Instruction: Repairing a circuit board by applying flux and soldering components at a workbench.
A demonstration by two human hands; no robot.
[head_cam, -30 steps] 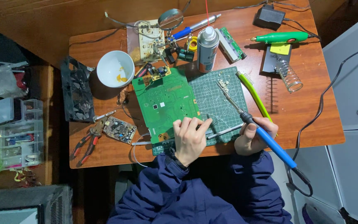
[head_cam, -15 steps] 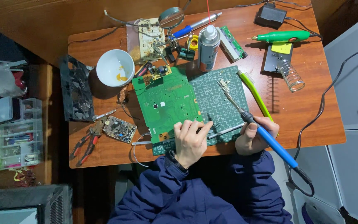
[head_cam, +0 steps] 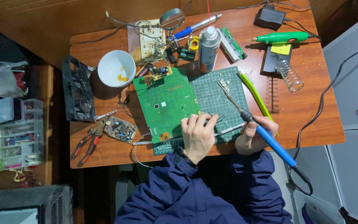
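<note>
Wooden desk, cluttered. Right hand gripping blue soldering iron over green cutting mat; left hand fingers curled, pressing down beside green circuit board.

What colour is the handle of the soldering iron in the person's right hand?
Blue, seen clearly in the head view: the soldering iron handle runs from the right hand.

Board lies on the mat at the desk's near edge; bowl left, stand right.
</note>
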